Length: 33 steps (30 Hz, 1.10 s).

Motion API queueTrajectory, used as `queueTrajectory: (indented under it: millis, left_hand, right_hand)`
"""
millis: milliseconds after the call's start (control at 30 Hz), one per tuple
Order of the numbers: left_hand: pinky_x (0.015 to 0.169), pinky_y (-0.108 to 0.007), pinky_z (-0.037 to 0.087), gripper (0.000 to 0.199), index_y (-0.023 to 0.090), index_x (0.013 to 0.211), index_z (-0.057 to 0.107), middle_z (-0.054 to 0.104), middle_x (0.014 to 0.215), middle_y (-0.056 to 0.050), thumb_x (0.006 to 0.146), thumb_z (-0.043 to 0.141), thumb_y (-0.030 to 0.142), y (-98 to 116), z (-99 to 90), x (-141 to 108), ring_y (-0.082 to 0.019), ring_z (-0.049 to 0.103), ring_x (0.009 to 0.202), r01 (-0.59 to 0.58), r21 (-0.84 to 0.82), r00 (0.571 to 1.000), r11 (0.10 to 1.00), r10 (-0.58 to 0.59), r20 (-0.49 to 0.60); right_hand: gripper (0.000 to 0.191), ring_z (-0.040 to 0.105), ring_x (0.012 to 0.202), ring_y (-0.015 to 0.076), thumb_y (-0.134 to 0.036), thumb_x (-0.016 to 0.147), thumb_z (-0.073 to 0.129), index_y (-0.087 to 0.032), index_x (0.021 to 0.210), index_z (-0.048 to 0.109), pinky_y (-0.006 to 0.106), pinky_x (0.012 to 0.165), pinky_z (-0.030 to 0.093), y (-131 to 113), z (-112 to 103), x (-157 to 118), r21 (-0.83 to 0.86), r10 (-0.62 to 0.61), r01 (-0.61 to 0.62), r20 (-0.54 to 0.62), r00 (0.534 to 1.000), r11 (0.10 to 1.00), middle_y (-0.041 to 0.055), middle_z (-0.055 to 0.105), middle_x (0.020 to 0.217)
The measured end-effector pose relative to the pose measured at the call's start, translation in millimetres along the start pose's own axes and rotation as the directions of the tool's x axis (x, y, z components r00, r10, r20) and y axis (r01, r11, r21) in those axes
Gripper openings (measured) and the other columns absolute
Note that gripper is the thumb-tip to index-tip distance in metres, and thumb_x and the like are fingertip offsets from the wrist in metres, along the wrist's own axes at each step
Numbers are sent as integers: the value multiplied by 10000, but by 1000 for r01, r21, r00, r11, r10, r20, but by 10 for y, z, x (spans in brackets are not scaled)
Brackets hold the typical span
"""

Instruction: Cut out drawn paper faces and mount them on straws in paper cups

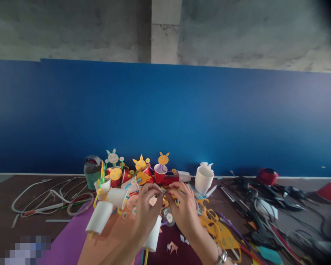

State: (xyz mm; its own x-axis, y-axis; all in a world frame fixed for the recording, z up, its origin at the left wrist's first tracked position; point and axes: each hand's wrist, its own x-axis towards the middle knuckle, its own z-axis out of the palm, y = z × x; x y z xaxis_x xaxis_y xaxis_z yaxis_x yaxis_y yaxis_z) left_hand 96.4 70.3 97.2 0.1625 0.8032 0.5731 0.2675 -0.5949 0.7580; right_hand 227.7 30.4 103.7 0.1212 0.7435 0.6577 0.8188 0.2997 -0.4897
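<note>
My left hand (150, 202) and my right hand (182, 202) meet at the fingertips over the middle of the table. Both are closed in a pinch, and whatever lies between the fingers is too small to make out. Below them is a roll of clear tape (168, 216) with a small round sticker-like piece on it. A white paper cup (153, 235) lies partly behind my left wrist. Pink paper cut-outs (132, 202) sit left of my left hand. Orange paper scraps (219, 232) spread to the right of my right hand.
Cups with paper animal faces (163, 160) stand along the blue partition (165, 117). More white cups (99, 218) lie at left on coloured paper sheets (68, 235). A white cup with tissue (204, 180) stands back right. Cables and a black glue gun (264, 230) crowd the right.
</note>
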Motion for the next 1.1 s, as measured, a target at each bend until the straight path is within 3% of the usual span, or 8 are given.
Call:
queueTrajectory:
  millis: [367,867,1100]
  left_hand:
    - [777,-326,430,145,210,751,620,554,888,-36,848,518,178,44,-28,-41,-201,524,892,-149,166,989,975,145,36]
    - [772,-341,425,165,217,737,628,551,898,-42,851,512,189,55,-36,-35,-214,511,901,-186,247,983,951,177,58]
    - [764,-338,434,173,220,738,633,560,891,-42,845,505,173,78,-47,-40,-214,523,894,-180,241,984,954,169,63]
  right_hand:
    - [175,540,919,228,-156,830,548,-206,685,632,358,813,400,36,-34,42,89,-4,-1,58,998,996,57,609,961]
    - [218,560,910,208,-99,796,542,-187,614,622,327,805,437,6,-112,85,189,1,-27,136,991,982,62,607,922]
    - [208,568,888,210,-94,792,538,-189,639,642,331,784,457,11,-110,100,191,-17,-3,105,994,982,65,616,908]
